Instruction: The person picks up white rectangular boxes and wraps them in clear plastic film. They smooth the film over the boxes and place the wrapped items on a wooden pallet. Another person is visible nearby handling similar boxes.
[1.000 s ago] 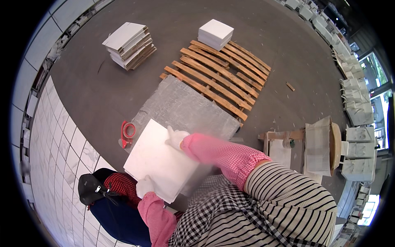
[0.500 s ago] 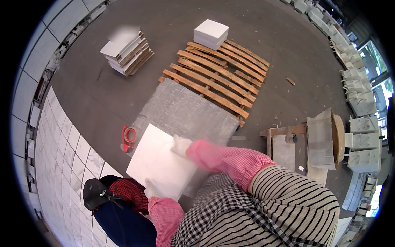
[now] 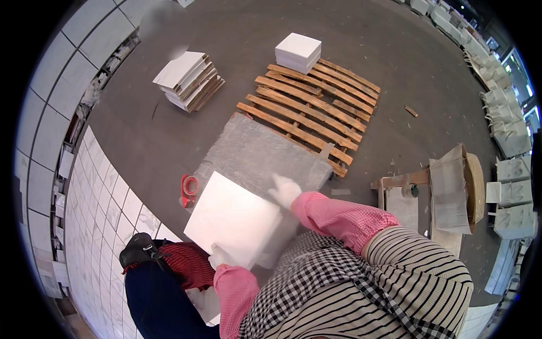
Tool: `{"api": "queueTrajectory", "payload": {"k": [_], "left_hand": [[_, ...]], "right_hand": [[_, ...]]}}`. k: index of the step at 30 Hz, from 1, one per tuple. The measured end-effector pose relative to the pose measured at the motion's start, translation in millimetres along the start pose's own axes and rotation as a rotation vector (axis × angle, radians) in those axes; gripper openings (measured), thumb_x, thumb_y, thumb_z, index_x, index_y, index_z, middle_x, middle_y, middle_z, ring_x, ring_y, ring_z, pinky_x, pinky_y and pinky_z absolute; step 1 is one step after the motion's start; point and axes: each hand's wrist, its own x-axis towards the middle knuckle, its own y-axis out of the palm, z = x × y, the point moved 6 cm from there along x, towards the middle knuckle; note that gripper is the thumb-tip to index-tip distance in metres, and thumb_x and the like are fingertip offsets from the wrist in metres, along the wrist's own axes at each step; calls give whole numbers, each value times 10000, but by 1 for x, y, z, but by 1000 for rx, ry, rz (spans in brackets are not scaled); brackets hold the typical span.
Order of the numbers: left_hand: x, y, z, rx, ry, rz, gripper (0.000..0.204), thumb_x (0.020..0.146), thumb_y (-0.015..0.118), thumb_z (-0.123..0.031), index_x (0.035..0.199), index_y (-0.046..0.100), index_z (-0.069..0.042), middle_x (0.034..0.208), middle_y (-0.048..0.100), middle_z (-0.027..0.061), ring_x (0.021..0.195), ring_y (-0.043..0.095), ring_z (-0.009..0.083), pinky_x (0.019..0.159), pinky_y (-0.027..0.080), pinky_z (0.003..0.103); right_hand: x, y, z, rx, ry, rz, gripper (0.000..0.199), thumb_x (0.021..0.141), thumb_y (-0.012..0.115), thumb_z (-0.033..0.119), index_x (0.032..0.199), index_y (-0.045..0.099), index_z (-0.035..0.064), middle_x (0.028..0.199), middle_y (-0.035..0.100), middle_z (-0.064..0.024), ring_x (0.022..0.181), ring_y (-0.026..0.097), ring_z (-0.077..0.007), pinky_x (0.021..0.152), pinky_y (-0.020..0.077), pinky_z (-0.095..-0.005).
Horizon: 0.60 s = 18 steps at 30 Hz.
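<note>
A white square box (image 3: pixel 234 212) lies on the near part of a worktable covered with a grey sheet (image 3: pixel 259 150). My left hand (image 3: pixel 219 257), in a white glove, grips the box's near edge with the thumb on top; its other fingers are hidden. Just off the far right side of the box, my right hand (image 3: pixel 285 191), gloved as well, is held over the grey sheet. Its fingers are apart and nothing shows in them. A red tape dispenser (image 3: pixel 188 189) lies to the left of the box. A pale strip (image 3: pixel 326 151) is at the sheet's far right edge.
Beyond the table lies a wooden pallet (image 3: pixel 316 110) bearing white boxes (image 3: pixel 299 50). Flat white cardboard (image 3: pixel 189 82) is stacked on the floor at far left. A small wooden stand (image 3: pixel 403 198) is at right. Dark blue and red checked clothing (image 3: pixel 164 294) sits close at left.
My right hand has come off the top of the box and moved right. The left hand stays at the near edge. The pale strip now shows at the sheet's edge. The view has shifted slightly.
</note>
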Motion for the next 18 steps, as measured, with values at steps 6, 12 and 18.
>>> {"api": "queueTrajectory", "payload": {"k": [6,12,18], "left_hand": [[-95,-18,22,85,-78,-230,694,1002,456,-502,1327,489,110,1222,671,298,1110,677,416,945,527,488],[-161,3,77,60,-88,-342,759,955,538,-543,1348,498,105,1277,633,339,1215,610,478,1046,468,512],[-269,20,208,-28,-321,-239,769,927,575,-553,1355,532,84,1295,635,328,1245,607,456,1062,476,499]], "right_hand": [[-42,-66,-126,-100,131,-27,507,931,658,272,1358,569,14,1224,673,-245,1165,629,-412,988,498,-486],[-98,-76,-262,-225,173,61,603,957,676,307,1454,494,18,1266,654,-285,1155,642,-438,989,506,-499],[-116,-84,-289,-464,91,321,646,959,670,341,1484,472,22,1324,625,-277,1181,630,-435,988,509,-495]]}}
